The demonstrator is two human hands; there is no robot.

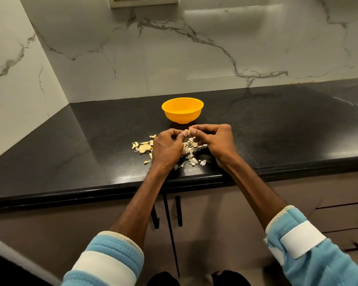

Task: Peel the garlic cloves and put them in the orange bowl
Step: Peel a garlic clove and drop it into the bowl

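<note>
**Two hands on one clove, one bowl behind them**

One orange bowl (182, 117) stands upright on the black desk (277, 124), just beyond the hands and apart from them. Its near wall hides the bottom, so whether any cloves lie inside cannot be told.

Two bare hands meet in front of the bowl. The left hand (166, 149) and the right hand (214, 141) have their fingers curled inward, thumb tips almost touching. Each grip pinches the same garlic clove (189, 129). Only a pale sliver of it shows between the fingertips, and whether it is peeled cannot be made out.

Loose garlic lies on the desk in two patches. To the left of the left hand is a small cluster of unpeeled cloves (144, 148), perhaps three or four, mixed with scraps. Part of the cluster is covered by the hand, so the count is unsure. Under and between the hands lies a scatter of papery skins (191, 156), too many and too small to count.

Two blue-and-white sleeves are cut off at the lower edge, the left sleeve (112, 256) and the right sleeve (310, 250). Below the desk front, two black cabinet handles (178, 211) show between the forearms. A switch plate (143, 2) on the marble wall (194, 48) is cut off at the top.
</note>
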